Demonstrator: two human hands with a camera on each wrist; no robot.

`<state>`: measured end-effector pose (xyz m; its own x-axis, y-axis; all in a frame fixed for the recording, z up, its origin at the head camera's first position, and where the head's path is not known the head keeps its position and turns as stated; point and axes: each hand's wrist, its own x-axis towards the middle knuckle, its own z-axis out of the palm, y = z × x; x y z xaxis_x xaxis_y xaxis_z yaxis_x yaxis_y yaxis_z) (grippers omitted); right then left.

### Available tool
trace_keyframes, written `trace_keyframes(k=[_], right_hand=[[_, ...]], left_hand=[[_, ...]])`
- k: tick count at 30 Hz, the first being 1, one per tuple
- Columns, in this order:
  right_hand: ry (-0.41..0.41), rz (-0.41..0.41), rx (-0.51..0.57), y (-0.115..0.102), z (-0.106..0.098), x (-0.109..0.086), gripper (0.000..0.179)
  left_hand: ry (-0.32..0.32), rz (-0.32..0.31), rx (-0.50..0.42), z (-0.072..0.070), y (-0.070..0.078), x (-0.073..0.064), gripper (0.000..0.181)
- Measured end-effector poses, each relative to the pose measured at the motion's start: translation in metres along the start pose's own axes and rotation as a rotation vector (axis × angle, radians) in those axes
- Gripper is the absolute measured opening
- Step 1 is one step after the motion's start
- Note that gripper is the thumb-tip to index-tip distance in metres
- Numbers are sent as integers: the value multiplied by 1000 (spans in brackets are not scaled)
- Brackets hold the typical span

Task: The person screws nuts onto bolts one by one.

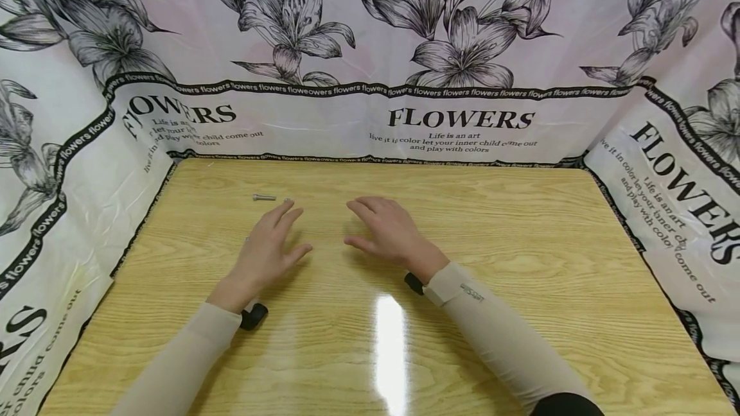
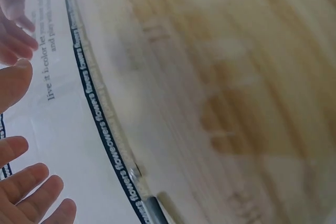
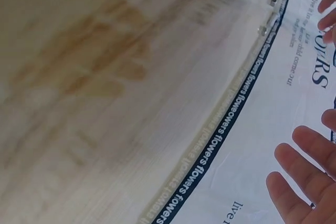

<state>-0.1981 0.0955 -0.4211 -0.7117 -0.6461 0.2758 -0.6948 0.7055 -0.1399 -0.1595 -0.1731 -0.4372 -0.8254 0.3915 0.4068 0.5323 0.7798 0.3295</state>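
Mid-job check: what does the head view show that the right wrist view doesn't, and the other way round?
Only the head view: beige fabric sleeves, black line-drawn lilies, and a narrow white glare strip on the yellow wood-grain table.

Only the right wrist view: a brown hand-shaped patch, seemingly a reflection.

Both: that table, the bare left hand and right hand, the white black-lettered sheet, and small silver metal pieces.

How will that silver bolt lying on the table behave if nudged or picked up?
The bolt is probably stiff, as it looks metallic. It may roll in an arc, since its head looks wider than its shank. It could also slide easily, because the tabletop looks smooth and glossy.
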Motion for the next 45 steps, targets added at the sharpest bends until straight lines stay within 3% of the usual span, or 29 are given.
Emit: trace_keyframes(k=[7,14,19,26,38,45], right_hand=[[-25,-7,-1,-4,1,10,68],[-50,-27,12,-9,3,18,69],[-76,-31,11,-10,6,23,68],[-98,-48,19,-12,11,31,67],[-146,-17,34,-20,16,48,65],[-208,-11,127,-27,18,58,65]], left_hand=[[13,11,3,-6,-12,-5,69],[-34,-66,-52,-12,-19,-12,69],[-40,-79,-70,-16,-24,-15,70],[-105,-154,-98,-22,-33,-19,70],[-173,-179,-100,-34,-50,-17,62],[-227,-211,-131,-39,-61,-18,51]])
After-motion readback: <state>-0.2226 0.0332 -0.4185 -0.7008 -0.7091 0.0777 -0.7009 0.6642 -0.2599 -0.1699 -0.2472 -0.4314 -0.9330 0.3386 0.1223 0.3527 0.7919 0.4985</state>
